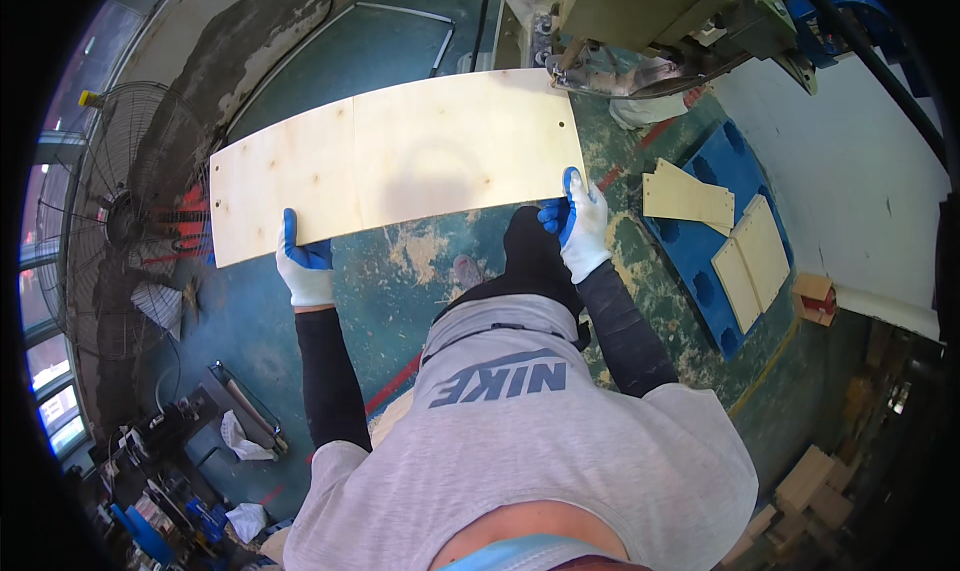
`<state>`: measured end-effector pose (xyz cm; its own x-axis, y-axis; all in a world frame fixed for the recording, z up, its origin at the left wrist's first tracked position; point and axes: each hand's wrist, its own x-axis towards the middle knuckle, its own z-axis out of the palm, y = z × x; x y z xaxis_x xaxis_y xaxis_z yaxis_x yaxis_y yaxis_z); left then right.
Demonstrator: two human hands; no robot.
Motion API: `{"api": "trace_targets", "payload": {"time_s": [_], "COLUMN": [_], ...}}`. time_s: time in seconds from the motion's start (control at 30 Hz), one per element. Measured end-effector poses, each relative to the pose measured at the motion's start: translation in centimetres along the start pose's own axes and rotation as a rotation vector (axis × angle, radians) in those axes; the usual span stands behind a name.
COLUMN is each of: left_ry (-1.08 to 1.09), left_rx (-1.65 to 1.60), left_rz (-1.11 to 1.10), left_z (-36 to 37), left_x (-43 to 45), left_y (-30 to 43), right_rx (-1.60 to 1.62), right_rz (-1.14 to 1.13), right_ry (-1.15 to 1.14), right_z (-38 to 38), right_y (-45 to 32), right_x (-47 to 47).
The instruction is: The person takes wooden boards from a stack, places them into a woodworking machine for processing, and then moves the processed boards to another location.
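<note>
A long pale wooden panel (pixel 390 151) with small knots spans the space before me. It has two holes near its left end and at least one near its right end. My left hand (pixel 304 263), in a white glove with blue coating, grips the near edge toward the left, thumb on top. My right hand (pixel 583 222), gloved alike, holds the near right corner with its thumb on the face. The panel's far right corner meets the head of a green machine (pixel 645 8), beside a clear guard (pixel 615 80); the contact itself is hidden.
A blue pallet (pixel 686 271) on the right carries several smaller wooden boards (pixel 754 252). To the left stands a large wire-caged fan (pixel 124 218). Sawdust (pixel 416 252) lies on the green floor. Cartons (pixel 806 481) are stacked at lower right; cluttered equipment (pixel 165 481) fills the lower left.
</note>
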<state>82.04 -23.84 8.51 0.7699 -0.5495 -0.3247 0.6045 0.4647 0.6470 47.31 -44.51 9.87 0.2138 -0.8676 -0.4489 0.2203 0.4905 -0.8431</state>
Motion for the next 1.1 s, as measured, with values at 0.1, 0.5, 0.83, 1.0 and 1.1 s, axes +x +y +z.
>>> {"api": "trace_targets", "payload": {"time_s": [0.1,0.5,0.83,1.0,1.1], "left_ry": [-0.032,-0.012,-0.041,-0.062,-0.003], "left_rx": [-0.036,-0.031,-0.058,-0.057,-0.028], "left_rz": [-0.023,-0.002,-0.012,0.023,0.051], "left_z": [0.7,-1.0,0.3,-1.6,-0.4], "left_x": [0.7,1.1,0.5,2.0,1.0], "left_y": [0.2,-0.2,0.1,-0.2,-0.5], "right_rx": [0.013,-0.041,0.002,0.018,-0.003], "right_rz": [-0.005,-0.007,-0.053,-0.058,-0.078], "right_ry": [-0.024,0.031,0.031,0.032,0.014], "right_z": [0.4,0.9,0.8,1.0,1.2], "right_y": [-0.4,-0.1,0.9,0.9,-0.1], "right_x": [-0.2,-0.3,-0.4,-0.1,-0.6]}}
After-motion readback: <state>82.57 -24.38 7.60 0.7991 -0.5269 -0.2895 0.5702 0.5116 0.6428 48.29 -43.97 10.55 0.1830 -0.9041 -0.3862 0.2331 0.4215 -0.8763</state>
